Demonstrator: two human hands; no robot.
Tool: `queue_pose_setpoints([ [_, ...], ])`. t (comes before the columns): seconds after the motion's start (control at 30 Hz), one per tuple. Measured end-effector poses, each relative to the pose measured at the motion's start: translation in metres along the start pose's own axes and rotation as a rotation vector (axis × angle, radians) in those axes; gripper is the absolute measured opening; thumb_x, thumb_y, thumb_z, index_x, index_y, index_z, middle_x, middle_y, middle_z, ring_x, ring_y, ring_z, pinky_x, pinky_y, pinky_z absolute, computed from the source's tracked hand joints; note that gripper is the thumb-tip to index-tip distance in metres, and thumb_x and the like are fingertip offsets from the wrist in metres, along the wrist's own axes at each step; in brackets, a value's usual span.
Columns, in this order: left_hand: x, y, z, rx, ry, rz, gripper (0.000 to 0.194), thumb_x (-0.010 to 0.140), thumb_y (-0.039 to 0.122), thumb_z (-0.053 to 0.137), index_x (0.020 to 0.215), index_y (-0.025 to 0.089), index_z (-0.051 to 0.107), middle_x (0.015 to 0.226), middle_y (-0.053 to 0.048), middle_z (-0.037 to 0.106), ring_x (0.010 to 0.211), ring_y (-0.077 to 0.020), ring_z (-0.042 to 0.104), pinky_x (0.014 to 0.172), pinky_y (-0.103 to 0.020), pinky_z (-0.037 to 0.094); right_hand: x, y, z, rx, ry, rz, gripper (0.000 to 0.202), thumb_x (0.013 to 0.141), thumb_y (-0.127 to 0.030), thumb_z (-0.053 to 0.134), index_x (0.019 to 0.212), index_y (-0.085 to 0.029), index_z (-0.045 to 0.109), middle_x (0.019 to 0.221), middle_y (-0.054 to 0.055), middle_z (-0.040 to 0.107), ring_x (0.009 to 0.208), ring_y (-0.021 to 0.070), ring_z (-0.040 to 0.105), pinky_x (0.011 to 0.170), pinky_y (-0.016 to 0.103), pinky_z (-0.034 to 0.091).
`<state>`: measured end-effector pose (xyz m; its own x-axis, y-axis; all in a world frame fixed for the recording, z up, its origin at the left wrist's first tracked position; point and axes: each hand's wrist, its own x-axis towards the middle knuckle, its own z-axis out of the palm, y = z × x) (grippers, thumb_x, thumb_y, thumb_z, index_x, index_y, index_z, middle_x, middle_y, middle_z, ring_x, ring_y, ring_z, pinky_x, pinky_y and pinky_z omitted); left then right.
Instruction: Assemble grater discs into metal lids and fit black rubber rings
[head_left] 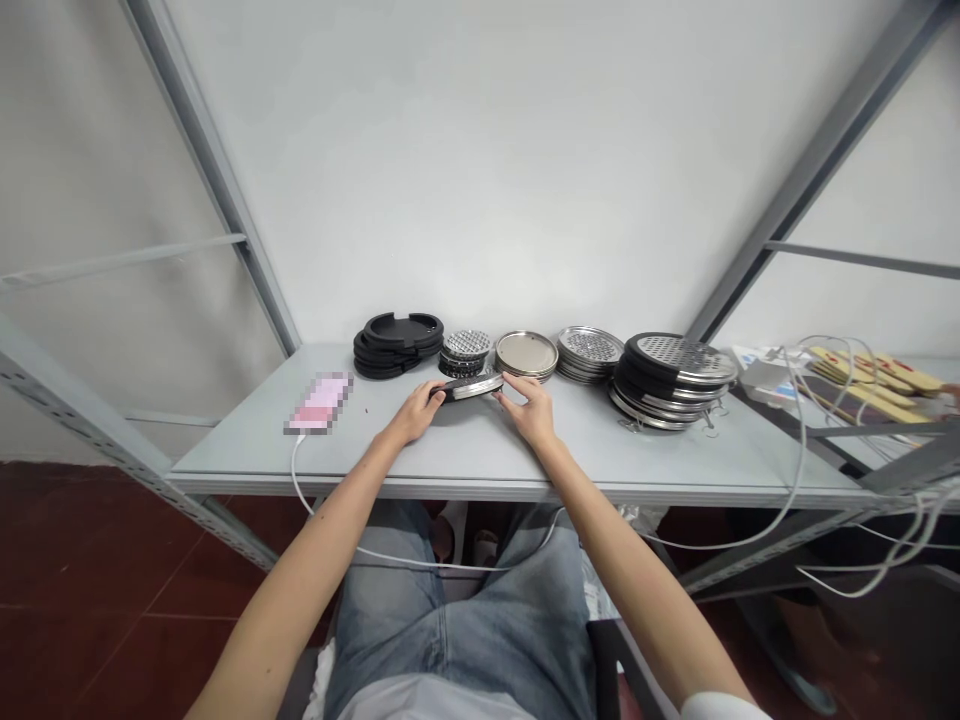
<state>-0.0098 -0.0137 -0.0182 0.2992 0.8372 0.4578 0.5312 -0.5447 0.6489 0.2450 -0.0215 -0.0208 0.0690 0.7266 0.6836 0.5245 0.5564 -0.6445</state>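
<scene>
Both hands hold a round disc assembly [472, 386], black on its left part and metal on its right, tilted just above the table. My left hand [420, 410] grips its black left edge, fingers wrapped on the rim. On the metal right edge, my right hand [527, 408] pinches with thumb and fingers. Behind the disc stand a stack of black round holders [397, 343], a small stack of perforated metal discs [467, 345], a stack of plain metal plates [526, 353] and a stack of grater-like discs [591, 350].
A large stack of black and metal discs [671, 375] is at the right. A pink-screened phone [321, 402] with a white cable lies at the left. Cables, a white box [772, 380] and yellow items [870, 375] lie beyond the right shelf post. The cable hangs past the table's front edge [465, 488].
</scene>
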Motion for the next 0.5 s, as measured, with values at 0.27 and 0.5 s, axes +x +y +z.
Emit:
queue_pose_setpoints([
  [0.27, -0.0007, -0.0015, -0.0001, 0.038, -0.023, 0.016, 0.065, 0.095, 0.065, 0.028, 0.129, 0.016, 0.052, 0.128, -0.015, 0.058, 0.121, -0.0291, 0.054, 0.106, -0.045, 0.039, -0.0013, 0.0029, -0.0001, -0.081, -0.004, -0.009, 0.038, 0.08, -0.04, 0.068, 0.114, -0.025, 0.072, 0.106, 0.009, 0.07, 0.1, 0.0264, 0.064, 0.095, 0.042, 0.052],
  [0.5, -0.0019, -0.002, -0.0005, 0.103, -0.053, 0.048, 0.064, 0.096, 0.063, 0.028, 0.133, 0.014, 0.049, 0.129, -0.017, 0.057, 0.122, -0.0294, 0.052, 0.107, -0.046, 0.038, -0.0026, 0.0081, -0.0016, -0.105, -0.036, -0.049, 0.037, 0.083, -0.039, 0.065, 0.117, -0.025, 0.071, 0.112, 0.011, 0.07, 0.105, 0.0296, 0.062, 0.099, 0.046, 0.049],
])
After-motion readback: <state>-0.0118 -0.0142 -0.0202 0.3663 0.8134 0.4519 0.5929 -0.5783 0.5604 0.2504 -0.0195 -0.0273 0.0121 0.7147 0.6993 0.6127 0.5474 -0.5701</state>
